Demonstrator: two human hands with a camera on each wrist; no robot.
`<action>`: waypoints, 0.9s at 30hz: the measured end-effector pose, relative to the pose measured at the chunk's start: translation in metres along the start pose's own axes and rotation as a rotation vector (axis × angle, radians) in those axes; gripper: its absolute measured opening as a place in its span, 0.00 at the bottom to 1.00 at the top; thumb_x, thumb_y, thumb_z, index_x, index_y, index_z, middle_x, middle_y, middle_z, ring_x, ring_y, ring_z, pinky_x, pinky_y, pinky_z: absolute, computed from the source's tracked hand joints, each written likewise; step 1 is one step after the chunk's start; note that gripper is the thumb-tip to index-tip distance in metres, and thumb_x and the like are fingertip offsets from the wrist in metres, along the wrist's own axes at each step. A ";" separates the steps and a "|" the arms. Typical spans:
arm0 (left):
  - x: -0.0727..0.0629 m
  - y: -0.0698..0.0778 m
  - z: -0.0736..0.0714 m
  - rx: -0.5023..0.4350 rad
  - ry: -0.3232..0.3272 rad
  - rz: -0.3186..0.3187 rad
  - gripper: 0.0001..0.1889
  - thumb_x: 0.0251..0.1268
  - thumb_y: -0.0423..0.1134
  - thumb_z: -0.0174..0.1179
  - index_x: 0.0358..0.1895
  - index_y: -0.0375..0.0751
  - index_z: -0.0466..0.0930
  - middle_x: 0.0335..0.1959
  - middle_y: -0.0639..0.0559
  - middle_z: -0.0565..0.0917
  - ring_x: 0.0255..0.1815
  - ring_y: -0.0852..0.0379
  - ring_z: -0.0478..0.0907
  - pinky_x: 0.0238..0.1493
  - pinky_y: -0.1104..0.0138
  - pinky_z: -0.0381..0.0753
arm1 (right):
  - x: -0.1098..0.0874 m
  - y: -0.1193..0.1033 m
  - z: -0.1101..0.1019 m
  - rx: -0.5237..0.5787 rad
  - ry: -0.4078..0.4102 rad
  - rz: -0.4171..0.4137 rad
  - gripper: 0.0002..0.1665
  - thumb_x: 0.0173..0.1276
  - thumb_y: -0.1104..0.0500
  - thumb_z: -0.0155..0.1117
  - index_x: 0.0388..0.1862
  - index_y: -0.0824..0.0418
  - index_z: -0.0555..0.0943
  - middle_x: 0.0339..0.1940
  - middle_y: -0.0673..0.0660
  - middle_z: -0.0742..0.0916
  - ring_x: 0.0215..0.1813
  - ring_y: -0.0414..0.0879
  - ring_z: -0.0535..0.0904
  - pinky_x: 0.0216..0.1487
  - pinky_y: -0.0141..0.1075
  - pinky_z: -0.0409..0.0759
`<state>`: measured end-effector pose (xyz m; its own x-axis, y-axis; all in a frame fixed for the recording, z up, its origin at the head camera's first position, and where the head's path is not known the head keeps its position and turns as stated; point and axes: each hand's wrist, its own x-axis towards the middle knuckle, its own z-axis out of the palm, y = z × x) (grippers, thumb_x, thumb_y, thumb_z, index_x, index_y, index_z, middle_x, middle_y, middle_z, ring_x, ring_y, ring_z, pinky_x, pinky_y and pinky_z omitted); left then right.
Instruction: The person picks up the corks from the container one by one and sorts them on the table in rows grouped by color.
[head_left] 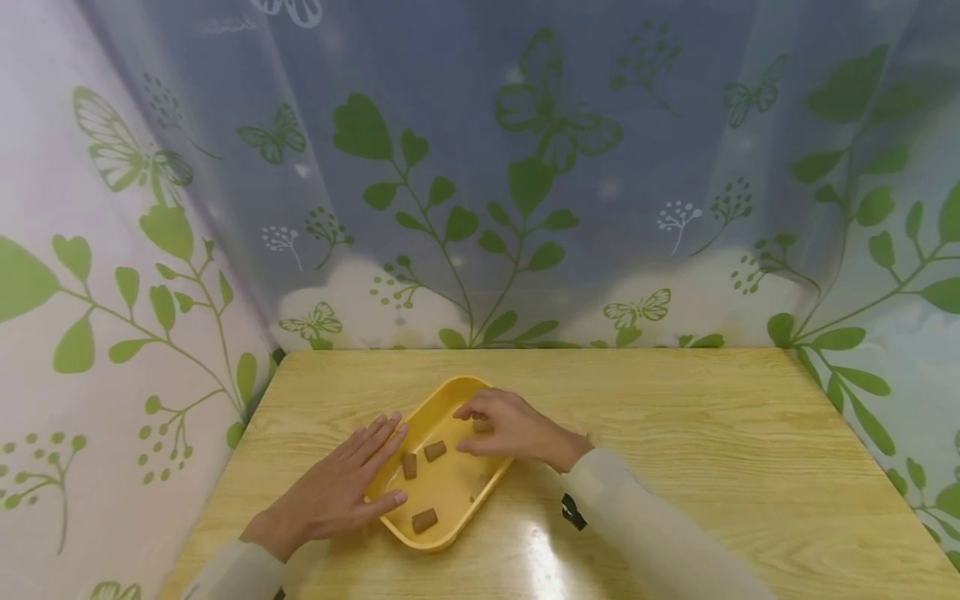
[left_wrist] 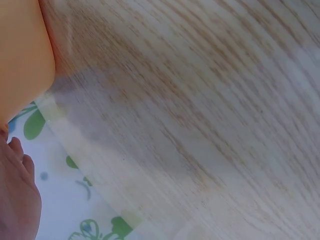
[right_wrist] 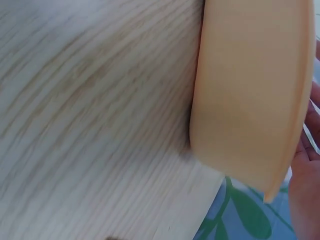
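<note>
A yellow tray (head_left: 459,527) sits at a slant on the wooden table, with several short brown pieces (head_left: 424,521) inside. My left hand (head_left: 337,487) lies along the tray's left rim, fingers extended and thumb over the edge. My right hand (head_left: 510,429) is over the tray's far right part, thumb and bent forefinger apart. Another brown piece (head_left: 482,425) shows between them; whether they touch it is unclear. In the left wrist view, part of a hand (left_wrist: 20,190) is near the tray wall (left_wrist: 25,50). Fingers show beyond the tray wall (right_wrist: 250,90) in the right wrist view.
The wooden table (head_left: 675,417) extends around the tray and reflects light near the front. A patterned curtain (head_left: 480,208) with green leaves and butterflies hangs behind and along both sides. A black strap end (head_left: 573,511) hangs by the right sleeve (head_left: 645,517).
</note>
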<state>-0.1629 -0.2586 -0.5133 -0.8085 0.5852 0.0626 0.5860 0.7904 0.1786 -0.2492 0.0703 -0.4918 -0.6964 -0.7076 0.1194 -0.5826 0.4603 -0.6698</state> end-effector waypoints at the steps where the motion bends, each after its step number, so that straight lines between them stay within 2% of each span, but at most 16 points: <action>1: 0.000 0.000 0.000 -0.004 0.002 0.002 0.47 0.83 0.68 0.52 0.92 0.48 0.46 0.93 0.48 0.48 0.92 0.43 0.50 0.89 0.43 0.57 | 0.002 0.000 0.003 0.002 -0.011 0.001 0.27 0.74 0.50 0.76 0.65 0.64 0.86 0.61 0.58 0.89 0.61 0.55 0.87 0.64 0.46 0.88; 5: -0.001 0.001 -0.001 -0.020 0.010 0.002 0.47 0.83 0.67 0.53 0.91 0.46 0.47 0.93 0.47 0.50 0.92 0.43 0.52 0.89 0.45 0.55 | 0.010 -0.001 0.010 -0.023 -0.038 -0.025 0.25 0.74 0.52 0.76 0.64 0.64 0.87 0.59 0.59 0.90 0.59 0.55 0.86 0.62 0.44 0.88; 12: 0.000 0.002 -0.001 -0.017 0.006 -0.001 0.48 0.83 0.67 0.53 0.91 0.43 0.49 0.92 0.46 0.51 0.92 0.46 0.52 0.89 0.45 0.55 | 0.020 -0.004 0.019 -0.129 -0.059 -0.035 0.23 0.75 0.53 0.76 0.63 0.62 0.87 0.58 0.54 0.90 0.58 0.50 0.87 0.62 0.38 0.88; 20: 0.000 0.002 -0.002 0.000 -0.009 -0.003 0.48 0.83 0.67 0.53 0.91 0.42 0.49 0.92 0.44 0.52 0.92 0.46 0.52 0.88 0.44 0.55 | 0.031 -0.010 0.029 -0.162 -0.123 -0.040 0.23 0.75 0.55 0.75 0.65 0.61 0.87 0.61 0.55 0.90 0.59 0.49 0.88 0.63 0.35 0.86; 24: 0.000 0.002 -0.001 -0.008 -0.013 -0.007 0.48 0.83 0.67 0.52 0.91 0.43 0.48 0.92 0.45 0.51 0.92 0.46 0.51 0.90 0.47 0.53 | 0.035 -0.012 0.034 -0.225 -0.144 -0.046 0.21 0.76 0.54 0.75 0.64 0.59 0.88 0.60 0.52 0.91 0.61 0.46 0.86 0.68 0.37 0.84; 27: 0.000 0.002 0.000 -0.015 -0.013 -0.009 0.48 0.83 0.68 0.52 0.91 0.43 0.48 0.92 0.45 0.51 0.92 0.46 0.50 0.92 0.53 0.47 | 0.037 -0.013 0.037 -0.262 -0.159 -0.062 0.19 0.76 0.55 0.75 0.62 0.57 0.89 0.58 0.50 0.91 0.61 0.44 0.86 0.71 0.38 0.82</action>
<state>-0.1618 -0.2574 -0.5127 -0.8128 0.5805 0.0483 0.5777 0.7929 0.1938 -0.2521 0.0181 -0.5061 -0.5942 -0.8040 0.0244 -0.7245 0.5218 -0.4502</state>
